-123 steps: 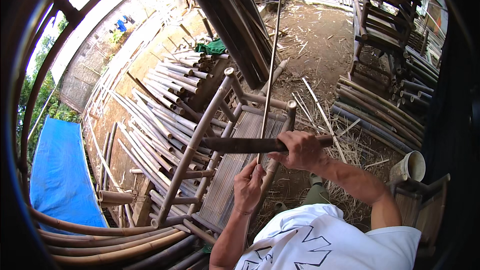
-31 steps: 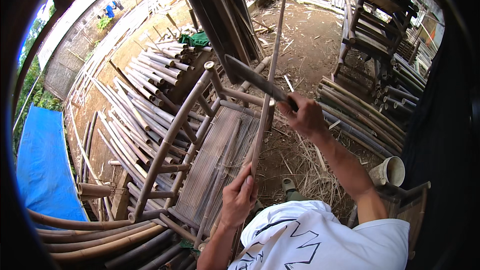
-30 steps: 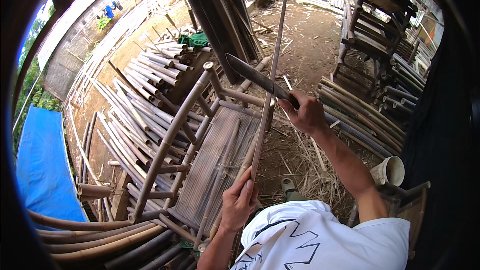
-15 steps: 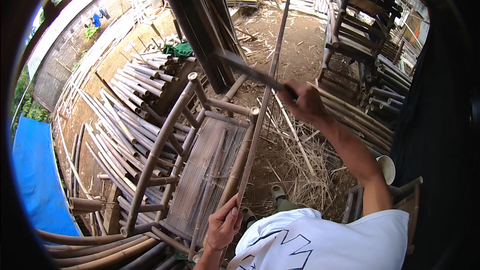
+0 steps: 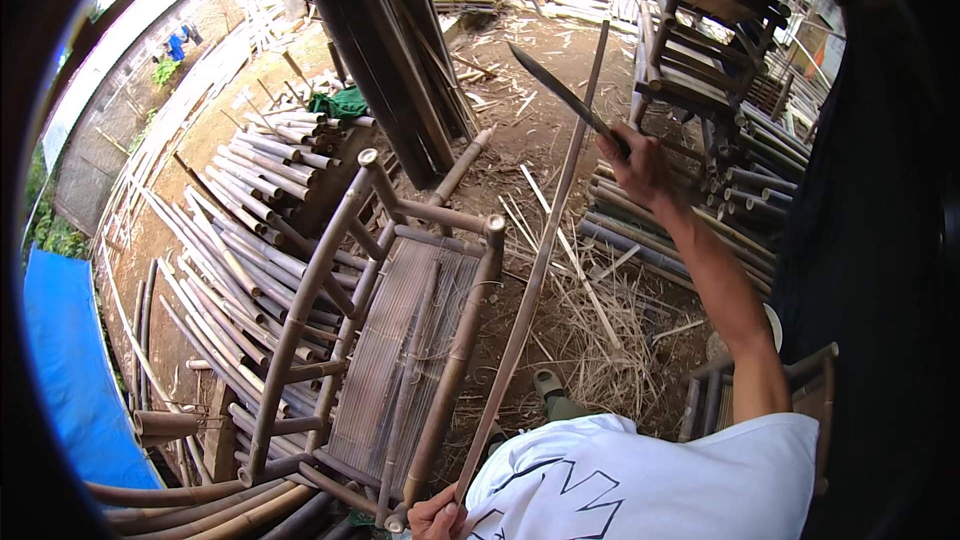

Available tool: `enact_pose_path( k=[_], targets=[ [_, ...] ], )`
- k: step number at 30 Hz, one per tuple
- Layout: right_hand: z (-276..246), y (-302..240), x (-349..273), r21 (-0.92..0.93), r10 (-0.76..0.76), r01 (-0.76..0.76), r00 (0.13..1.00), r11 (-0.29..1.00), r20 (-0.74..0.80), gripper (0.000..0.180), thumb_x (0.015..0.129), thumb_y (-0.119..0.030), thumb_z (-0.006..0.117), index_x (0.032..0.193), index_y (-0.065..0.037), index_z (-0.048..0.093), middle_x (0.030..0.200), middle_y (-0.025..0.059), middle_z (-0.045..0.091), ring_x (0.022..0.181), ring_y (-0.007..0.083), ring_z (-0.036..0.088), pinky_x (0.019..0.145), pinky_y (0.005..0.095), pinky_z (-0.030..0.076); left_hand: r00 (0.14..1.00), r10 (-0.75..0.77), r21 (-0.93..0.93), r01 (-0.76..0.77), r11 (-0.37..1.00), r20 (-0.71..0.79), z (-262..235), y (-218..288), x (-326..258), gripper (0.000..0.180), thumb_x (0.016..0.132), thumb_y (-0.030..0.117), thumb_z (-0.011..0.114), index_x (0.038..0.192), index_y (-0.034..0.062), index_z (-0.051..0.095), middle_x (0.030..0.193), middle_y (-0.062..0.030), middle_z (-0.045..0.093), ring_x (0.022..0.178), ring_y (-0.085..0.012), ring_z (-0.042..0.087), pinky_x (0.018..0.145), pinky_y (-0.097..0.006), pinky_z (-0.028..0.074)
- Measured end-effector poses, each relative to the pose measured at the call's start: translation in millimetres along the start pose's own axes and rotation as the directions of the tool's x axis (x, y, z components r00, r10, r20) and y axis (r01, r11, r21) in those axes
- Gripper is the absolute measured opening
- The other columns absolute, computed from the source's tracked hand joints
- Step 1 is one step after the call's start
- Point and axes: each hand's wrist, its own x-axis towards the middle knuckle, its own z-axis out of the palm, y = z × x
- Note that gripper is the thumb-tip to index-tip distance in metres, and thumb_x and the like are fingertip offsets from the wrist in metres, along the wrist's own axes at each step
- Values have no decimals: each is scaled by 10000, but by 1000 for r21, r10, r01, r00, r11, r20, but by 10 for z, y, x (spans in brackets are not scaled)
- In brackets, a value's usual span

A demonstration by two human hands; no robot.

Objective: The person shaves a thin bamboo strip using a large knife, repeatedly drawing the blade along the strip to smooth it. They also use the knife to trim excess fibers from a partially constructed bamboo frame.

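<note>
A long, narrow bamboo strip [image 5: 537,280] slants from the lower middle up toward the yard. My left hand [image 5: 437,517] is closed round its near end, low beside my body. Farther out, my right hand [image 5: 638,165] grips the dark handle of a machete [image 5: 558,86], its blade pointing up and to the left. The blade crosses the far part of the strip; whether it touches, I cannot tell. Left of the strip stands a bamboo chair frame [image 5: 463,340] with a slatted seat [image 5: 385,330], and a thin bamboo piece [image 5: 412,370] lies on those slats.
Cut bamboo poles [image 5: 235,240] are stacked at the left, near a blue tarp [image 5: 75,370]. Thick dark posts [image 5: 375,50] rise beyond the chair. Shavings [image 5: 620,350] litter the ground. More bamboo furniture [image 5: 715,50] and poles [image 5: 650,240] stand at the right.
My right hand has moved right and slightly outward with the machete, whose blade now points more upward. My left hand has dropped lower with the strip's near end.
</note>
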Motion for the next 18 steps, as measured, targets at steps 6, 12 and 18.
enact_pose_path(
  k=[6,12,18],
  targets=[
    [-408,585,359,-55,41,-45,997,998,-64,688,894,-725,433,831,-78,661,688,146,657,686,313,675,605,440,489,944,297,419,-215,882,-142,-51,38,-415,315,866,149,577,1072,-61,692,893,-215,675,738,-315,601,649,-408,462],
    [-938,888,751,-114,234,-268,941,957,-246,754,870,-766,421,826,-55,666,724,150,659,725,289,657,678,403,480,995,-37,186,54,981,-96,-201,-175,-249,297,876,-17,598,1166,-68,638,897,-209,674,750,-288,610,689,-375,492],
    [207,-656,-695,98,-233,233,972,967,-10,575,918,-623,509,782,-74,610,648,90,615,576,246,637,556,387,510,954,-94,-656,266,707,285,324,429,1107,588,1023,309,470,1520,85,251,581,29,367,402,-71,363,360,-218,316]
  ],
)
